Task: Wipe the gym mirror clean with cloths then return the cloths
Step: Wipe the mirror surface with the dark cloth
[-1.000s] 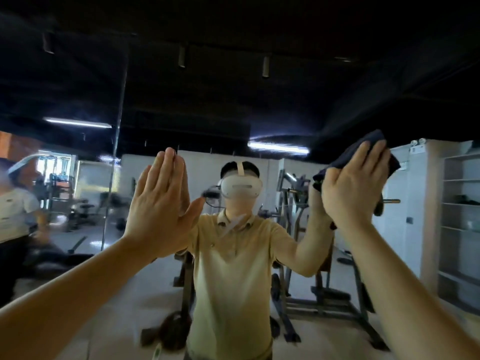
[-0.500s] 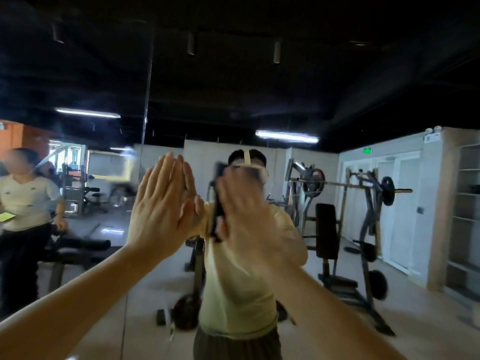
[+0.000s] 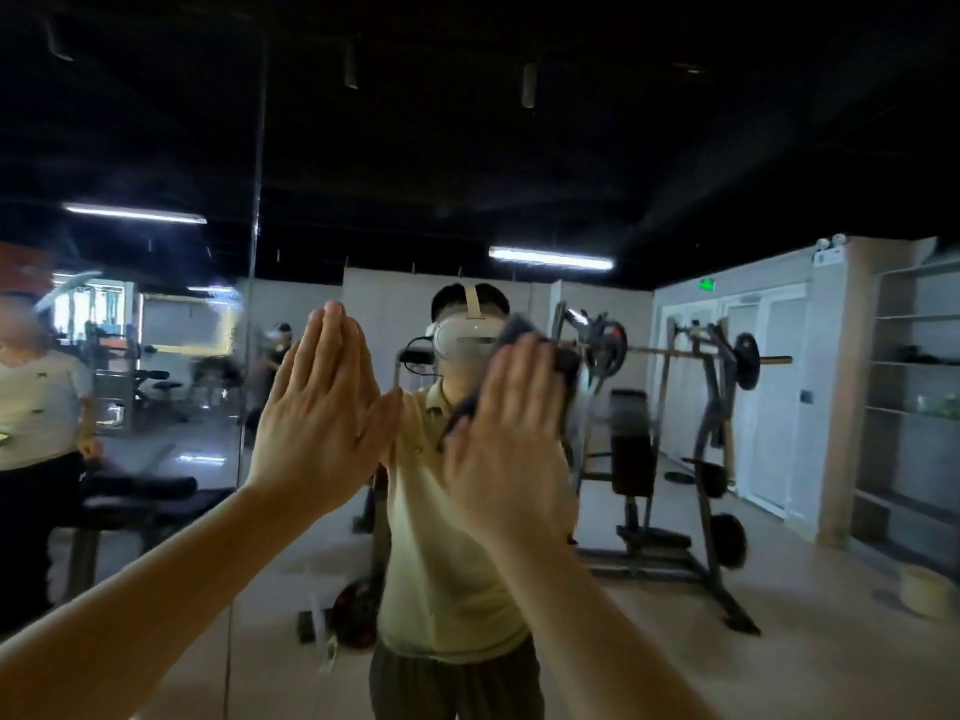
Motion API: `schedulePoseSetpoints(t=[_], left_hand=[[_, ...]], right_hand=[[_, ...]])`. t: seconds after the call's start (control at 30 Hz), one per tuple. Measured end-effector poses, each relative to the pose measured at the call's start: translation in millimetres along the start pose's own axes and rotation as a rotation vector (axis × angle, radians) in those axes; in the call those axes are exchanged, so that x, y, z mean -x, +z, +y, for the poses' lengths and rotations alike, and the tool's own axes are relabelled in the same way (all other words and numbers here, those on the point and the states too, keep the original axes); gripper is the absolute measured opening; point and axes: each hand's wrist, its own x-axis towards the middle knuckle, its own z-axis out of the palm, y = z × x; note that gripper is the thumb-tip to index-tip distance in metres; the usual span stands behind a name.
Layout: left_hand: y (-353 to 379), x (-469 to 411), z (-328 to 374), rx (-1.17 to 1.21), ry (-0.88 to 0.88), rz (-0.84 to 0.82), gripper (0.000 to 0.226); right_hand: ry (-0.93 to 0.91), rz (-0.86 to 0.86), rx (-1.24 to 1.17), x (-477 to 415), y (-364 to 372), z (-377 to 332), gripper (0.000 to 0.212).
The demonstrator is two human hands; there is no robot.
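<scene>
Palms meet the large glass gym mirror [image 3: 675,189]: left hand [image 3: 317,413] flat, fingers straight; at its 3 o'clock, straight-fingered right hand [image 3: 511,433] presses a dark grey fabric cloth [image 3: 565,358] there.

The mirror [image 3: 675,163] is seen as smooth, glossy glass, joined at a thin vertical seam [image 3: 254,226]. The cloth [image 3: 566,362] is shown as dark, soft, matt fabric. In the reflection are seen a headset [image 3: 467,337] of smooth white plastic, a matt cloth shirt [image 3: 431,537], a dull dark metal rack [image 3: 654,540] and a shiny floor [image 3: 805,641].
</scene>
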Motion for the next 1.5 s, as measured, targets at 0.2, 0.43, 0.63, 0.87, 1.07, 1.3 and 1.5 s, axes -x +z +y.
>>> schedulePoseSetpoints(t=[0.2, 0.43, 0.63, 0.87, 1.07, 1.3, 1.5], left_hand=[[3, -1, 10, 0.087, -0.063, 0.046, 0.077], [12, -3, 23, 0.084, -0.095, 0.086, 0.098], [4, -3, 22, 0.084, -0.079, 0.028, 0.098], [-8, 0, 13, 0.071, -0.052, -0.014, 0.089], [-7, -3, 23, 0.062, -0.113, -0.049, 0.099], [-13, -3, 20, 0.032, -0.074, -0.086, 0.105], [-24, 22, 22, 0.071, -0.014, 0.0, 0.079]], right_hand=[[-0.543, -0.224, 0.078, 40, -2, 14, 0.078], [0.401, -0.076, 0.176, 17, -46, 159, 0.08], [0.296, 0.054, 0.011, 37, -3, 39, 0.082], [-0.663, -0.289, 0.004, 75, 8, 12, 0.081], [0.249, -0.062, 0.089, 70, -35, 153, 0.074], [0.29, -0.036, 0.008, 75, -1, 35, 0.081], [-0.685, -0.34, 0.032, 121, 17, -17, 0.077]])
